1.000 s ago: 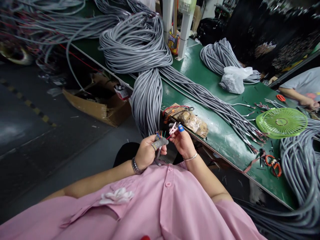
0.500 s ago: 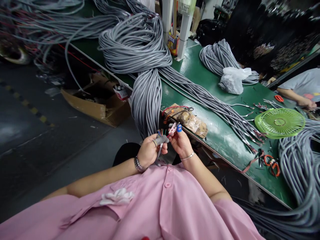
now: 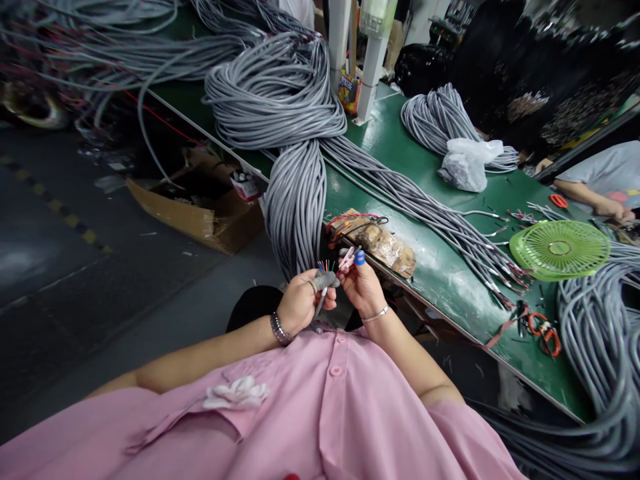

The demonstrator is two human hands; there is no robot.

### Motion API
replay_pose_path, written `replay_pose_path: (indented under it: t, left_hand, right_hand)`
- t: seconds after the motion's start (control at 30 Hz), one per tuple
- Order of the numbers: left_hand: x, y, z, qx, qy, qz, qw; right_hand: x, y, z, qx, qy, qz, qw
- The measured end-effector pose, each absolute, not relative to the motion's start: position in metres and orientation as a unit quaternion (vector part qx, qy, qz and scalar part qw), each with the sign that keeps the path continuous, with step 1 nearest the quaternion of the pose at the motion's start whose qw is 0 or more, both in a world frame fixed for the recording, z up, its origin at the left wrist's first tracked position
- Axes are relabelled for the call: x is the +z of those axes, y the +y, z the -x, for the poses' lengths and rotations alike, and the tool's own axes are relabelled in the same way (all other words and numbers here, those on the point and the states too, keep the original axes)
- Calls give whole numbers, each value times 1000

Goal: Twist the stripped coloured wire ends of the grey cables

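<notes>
Little change over the last sec: both hands stay up in front of the pink shirt [image 3: 325,413], just off the desk edge, grips the same. Left hand [image 3: 297,305] is clamped round the grey round-jacketed cable end [image 3: 324,281], which stands upright out of the fist w/ its thin coloured cores [image 3: 326,266] fanned out on top. The rest of that cable drops away below the hand. Right hand [image 3: 363,288] pinches a small pink snip tool [image 3: 346,257] btw thumb & fingers, w/ a blue rubber cot [image 3: 359,257] on one fingertip. The shift: tool tip sits a bit nearer the cores than a sec ago, so the gap btw the hands is narrower, close but not touching. Whether the tip touches a core is too small to tell. Reads as the same cable end in work, no swap, nothing set down. Just beyond right hand, on the green desk [image 3: 450,287], lies a brown tape-wrapped block [image 3: 385,243] w/ red & black leads, not moved. Beyond left hand a thick bundle of grey cables [image 3: 295,200] hangs over the desk edge. Well off to the right of right hand: a round green plastic fan grille [image 3: 563,248] and a co-worker's hand [image 3: 617,211] at the far desk end. Down left of left hand, an open cardboard box [image 3: 200,217] on the floor [image 3: 75,280].
</notes>
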State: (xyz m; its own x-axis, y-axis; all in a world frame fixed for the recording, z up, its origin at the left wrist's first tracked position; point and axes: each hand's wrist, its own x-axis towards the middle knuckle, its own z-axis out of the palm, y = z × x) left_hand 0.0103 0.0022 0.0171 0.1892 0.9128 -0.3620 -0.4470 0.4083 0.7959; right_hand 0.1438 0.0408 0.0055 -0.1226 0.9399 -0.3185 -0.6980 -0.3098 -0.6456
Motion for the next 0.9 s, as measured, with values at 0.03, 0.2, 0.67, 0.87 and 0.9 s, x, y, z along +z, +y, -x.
replay_pose_path:
  t: [0.03, 0.2, 0.67, 0.87, 0.9]
  left_hand:
    - [17, 2, -10, 469, 428, -276, 721]
    - [13, 1, -9, 460, 440, -296, 711]
    - [15, 2, -10, 455, 439, -307, 711]
    - [18, 0, -8, 453, 431, -309, 717]
    - [19, 0, -8, 452, 428, -310, 718]
  right_hand:
    - [6, 41, -144, 729, -172, 356, 560]
    - [6, 40, -144, 729, -178, 358, 556]
    - [8, 39, -142, 714, -180, 355, 576]
    - [5, 36, -144, 733, -195, 356, 546]
    - [5, 35, -145, 738, -196, 354, 540]
